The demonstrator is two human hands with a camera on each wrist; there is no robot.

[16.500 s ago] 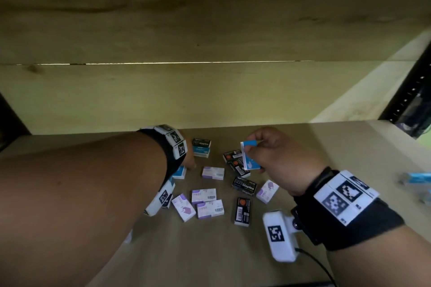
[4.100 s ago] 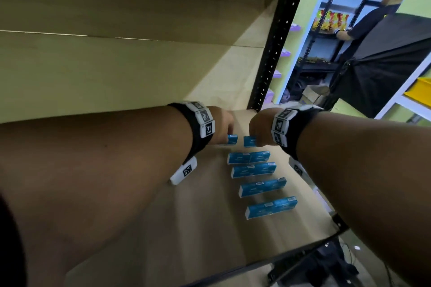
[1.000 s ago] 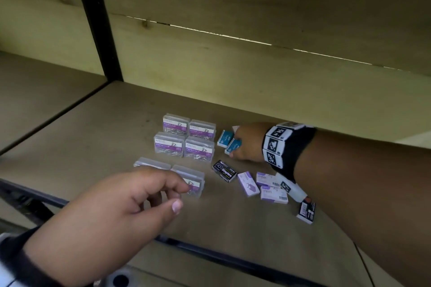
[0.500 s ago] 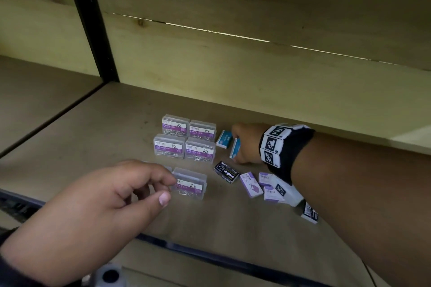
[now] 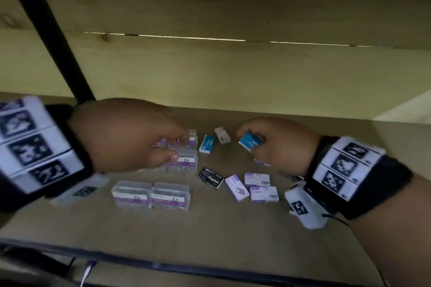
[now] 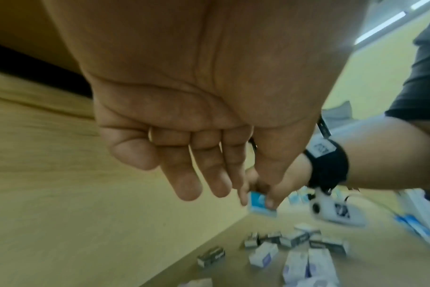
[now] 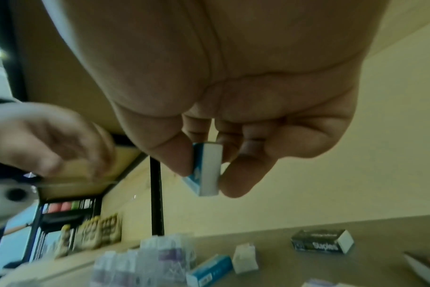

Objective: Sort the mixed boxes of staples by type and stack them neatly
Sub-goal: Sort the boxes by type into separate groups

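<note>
My right hand (image 5: 253, 144) pinches a small blue staple box (image 5: 247, 141) between thumb and fingers, just above the shelf; the right wrist view shows the blue staple box (image 7: 207, 165) upright in that pinch. A second blue box (image 5: 207, 144) lies flat to its left, with a small white box (image 5: 222, 135) behind it. A black staples box (image 5: 210, 178) and three purple-and-white boxes (image 5: 256, 179) lie nearer me. My left hand (image 5: 177, 150) hovers over clear plastic boxes (image 5: 184, 161). In the left wrist view the left hand's fingers (image 6: 189, 186) are extended and hold nothing.
Two more clear purple-labelled boxes (image 5: 151, 196) stand side by side toward the shelf's front edge (image 5: 186, 268). A black upright post (image 5: 46, 30) rises at the back left before the wooden back wall (image 5: 233, 72). Bare shelf board lies in front of the boxes.
My left hand has moved forward from the front left to over the clear boxes. My right hand has lifted a blue box clear of the shelf and pulled it slightly right.
</note>
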